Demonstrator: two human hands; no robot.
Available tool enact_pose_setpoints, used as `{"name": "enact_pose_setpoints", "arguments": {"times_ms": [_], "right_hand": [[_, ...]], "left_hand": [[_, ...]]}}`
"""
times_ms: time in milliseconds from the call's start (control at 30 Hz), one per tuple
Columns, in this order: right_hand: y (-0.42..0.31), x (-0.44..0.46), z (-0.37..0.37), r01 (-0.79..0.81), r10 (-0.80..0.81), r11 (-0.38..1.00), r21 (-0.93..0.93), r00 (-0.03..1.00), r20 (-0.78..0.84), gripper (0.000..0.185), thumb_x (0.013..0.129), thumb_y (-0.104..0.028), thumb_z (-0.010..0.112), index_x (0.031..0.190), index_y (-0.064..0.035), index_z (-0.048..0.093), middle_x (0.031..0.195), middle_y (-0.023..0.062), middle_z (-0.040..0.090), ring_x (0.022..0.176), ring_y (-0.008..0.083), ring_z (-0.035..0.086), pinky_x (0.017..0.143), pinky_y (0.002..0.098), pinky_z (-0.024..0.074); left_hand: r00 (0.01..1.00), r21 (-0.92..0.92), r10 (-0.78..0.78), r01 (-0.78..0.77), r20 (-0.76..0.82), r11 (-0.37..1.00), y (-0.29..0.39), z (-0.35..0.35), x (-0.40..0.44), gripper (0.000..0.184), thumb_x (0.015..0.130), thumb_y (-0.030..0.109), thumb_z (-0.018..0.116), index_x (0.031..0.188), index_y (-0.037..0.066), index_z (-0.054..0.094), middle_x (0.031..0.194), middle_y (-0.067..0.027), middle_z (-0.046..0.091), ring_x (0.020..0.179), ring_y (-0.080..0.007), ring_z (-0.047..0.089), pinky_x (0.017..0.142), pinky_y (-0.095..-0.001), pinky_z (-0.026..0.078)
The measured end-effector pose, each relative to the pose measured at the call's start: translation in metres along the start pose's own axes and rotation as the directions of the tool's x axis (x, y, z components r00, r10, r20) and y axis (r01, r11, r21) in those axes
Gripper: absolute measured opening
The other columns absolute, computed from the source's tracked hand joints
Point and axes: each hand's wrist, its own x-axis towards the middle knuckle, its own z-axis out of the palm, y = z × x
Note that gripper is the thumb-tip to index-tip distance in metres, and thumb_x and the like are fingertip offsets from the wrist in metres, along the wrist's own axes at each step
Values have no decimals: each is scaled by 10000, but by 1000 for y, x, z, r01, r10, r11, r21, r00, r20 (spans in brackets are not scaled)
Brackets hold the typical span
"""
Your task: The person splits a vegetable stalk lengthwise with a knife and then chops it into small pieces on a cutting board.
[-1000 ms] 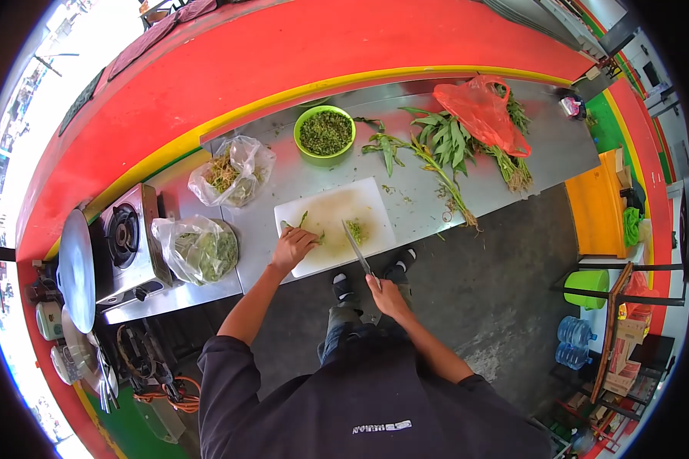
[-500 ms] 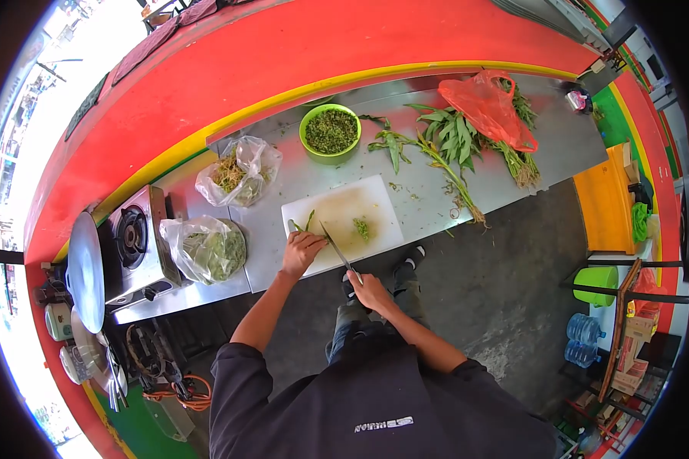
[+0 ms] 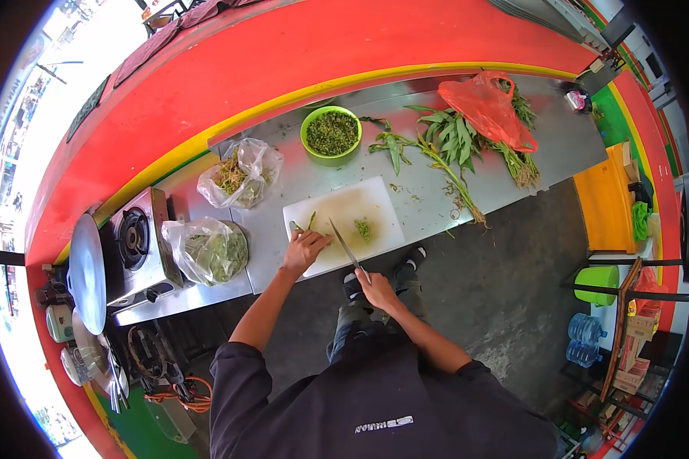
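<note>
My right hand (image 3: pixel 376 289) grips a knife (image 3: pixel 345 247) by its handle. The blade points up and left over the white cutting board (image 3: pixel 383 200), a little to the right of my left hand. My left hand (image 3: pixel 307 250) rests on the board's left part, its fingers closed over green stems (image 3: pixel 311 219) whose ends stick out beyond the knuckles. A small pile of chopped greens (image 3: pixel 362 229) lies on the board to the right of the blade. Behind the board stands a green bowl (image 3: pixel 328 159) filled with chopped greens.
Two plastic bags of greens, one farther back (image 3: pixel 262 168) and one nearer (image 3: pixel 207 249), sit left of the board beside a gas stove (image 3: pixel 135 237). Leafy stalks (image 3: pixel 452 136) and a red plastic bag (image 3: pixel 478 107) lie to the right on the steel counter (image 3: pixel 528 153).
The knife has shifted right, away from the fingers of my left hand, and its blade stands steeper. My left hand has spread slightly to the right over the stems.
</note>
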Motion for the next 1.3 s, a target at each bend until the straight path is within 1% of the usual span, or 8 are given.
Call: {"name": "enact_pose_setpoints", "arguments": {"times_ms": [100,333,500,733,833,933,1000,1300], "right_hand": [[8,-2,-2,-1,0,1000,-18,999,-48,712,1028,-619,411,927,20,707,871,313,695,961,537,645,834,572,501],[4,-8,-17,-18,16,1000,-18,995,-98,707,1027,-606,427,948,38,709,903,329,690,974,540,637,855,568,502],[-8,9,-20,93,-103,987,-130,992,-73,670,1042,-576,431,1015,37,699,929,328,689,996,520,642,849,541,513],[-24,31,-7,190,-200,961,-202,979,-29,687,1032,-567,442,1027,69,703,951,332,696,981,519,654,892,569,519],[-29,30,-7,185,-199,950,-250,979,-34,675,1035,-555,442,1023,68,701,945,341,692,964,527,656,885,578,523],[-23,30,-12,46,-69,955,-292,995,-68,678,1028,-574,445,1051,55,699,974,354,683,991,537,643,896,578,518],[-15,31,-20,-40,-17,969,-243,974,-227,728,1024,-602,432,1022,77,696,956,372,675,983,551,641,900,582,516],[-14,5,-34,-60,31,992,-112,969,-245,764,1032,-609,409,966,97,694,941,383,668,983,556,635,885,588,510]], "left_hand": [[993,63,99,-103,68,993,-5,-2,4,196,866,187,723,1057,216,752,913,58,657,905,-130,634,887,-374,424],[994,-11,106,-106,22,994,-3,4,6,140,872,178,714,1009,199,737,922,43,653,931,-130,640,888,-375,427],[997,50,20,-16,-80,999,14,8,-8,102,865,175,731,966,175,716,927,41,655,930,-148,644,873,-372,434],[982,-16,-87,86,-166,996,34,8,-32,135,826,122,760,946,163,715,903,26,658,894,-170,651,846,-387,448],[976,-28,-116,112,-185,993,37,9,-34,135,819,122,764,939,162,717,907,25,662,889,-171,651,848,-386,446],[976,-32,-125,121,-179,992,37,9,-33,130,826,131,769,941,164,719,909,29,663,879,-171,648,855,-385,441],[975,-34,-134,130,-175,991,36,10,-30,124,831,137,770,942,163,720,904,30,663,877,-170,647,854,-385,437],[955,-83,-166,150,-247,985,43,36,13,90,840,174,781,902,159,717,874,30,656,861,-172,634,841,-393,421]]}}
